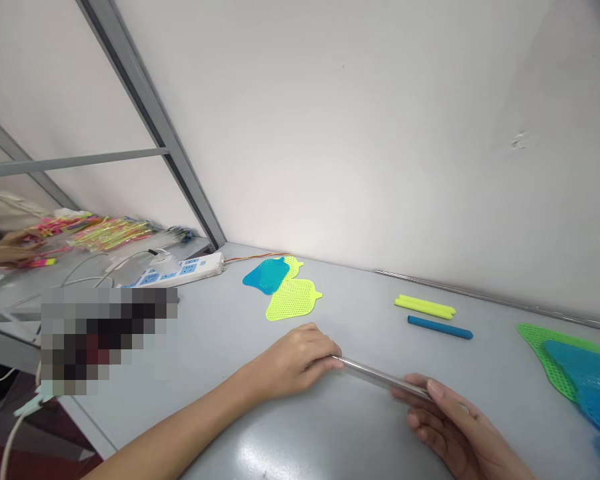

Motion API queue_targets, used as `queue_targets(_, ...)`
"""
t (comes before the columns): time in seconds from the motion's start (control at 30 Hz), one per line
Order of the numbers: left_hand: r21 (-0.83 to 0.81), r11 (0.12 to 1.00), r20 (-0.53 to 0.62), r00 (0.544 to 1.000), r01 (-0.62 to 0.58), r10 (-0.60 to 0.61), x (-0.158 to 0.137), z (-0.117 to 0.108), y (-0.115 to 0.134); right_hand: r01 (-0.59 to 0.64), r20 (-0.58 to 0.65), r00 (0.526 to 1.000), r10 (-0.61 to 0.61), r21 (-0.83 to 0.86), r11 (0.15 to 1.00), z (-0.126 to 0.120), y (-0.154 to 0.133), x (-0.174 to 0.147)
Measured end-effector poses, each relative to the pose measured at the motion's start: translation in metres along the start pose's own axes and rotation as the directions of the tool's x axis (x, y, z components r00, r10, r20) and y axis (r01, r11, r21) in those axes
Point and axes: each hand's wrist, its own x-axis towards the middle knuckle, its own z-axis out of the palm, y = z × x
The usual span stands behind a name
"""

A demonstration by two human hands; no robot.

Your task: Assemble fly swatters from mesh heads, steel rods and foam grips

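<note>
The left grip (303,357) and right grip (450,423) hold a silvery rod (373,374)

My rod (375,375) is silver, one paddle (293,301) hole-dotted neon yellow, the single tube (440,327) blue, my table (220,340) plain grey

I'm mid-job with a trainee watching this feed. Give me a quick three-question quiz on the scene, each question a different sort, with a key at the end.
1. True or false: the left hand and the right hand are both holding the silver rod.

2. Which lies right beside the blue tube on the table?
A) the white power strip
B) the yellow tubes
C) the grey metal post

3. Which two colours do the mesh pieces at the right edge of the view show?

Key: 1. True. 2. B. 3. Green and blue.
</note>
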Motion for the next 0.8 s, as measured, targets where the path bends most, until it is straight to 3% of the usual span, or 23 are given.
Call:
queue_targets(0.5,-0.009,1.0,-0.022,1.0,0.019,-0.019,-0.001,-0.005,-0.006,0.018,0.036,0.999,-0.02,0.04,0.999,-0.005,0.004,0.004)
queue_targets(0.6,0.02,0.989,-0.105,0.984,0.144,-0.141,0.001,-0.012,-0.017,0.022,0.039,0.999,-0.024,0.048,0.999,-0.005,0.004,0.003)
queue_targets(0.8,0.101,0.905,-0.201,0.899,0.413,-0.388,-0.002,-0.011,-0.058,0.024,0.013,1.0,-0.024,0.054,0.998,-0.004,0.002,0.002)
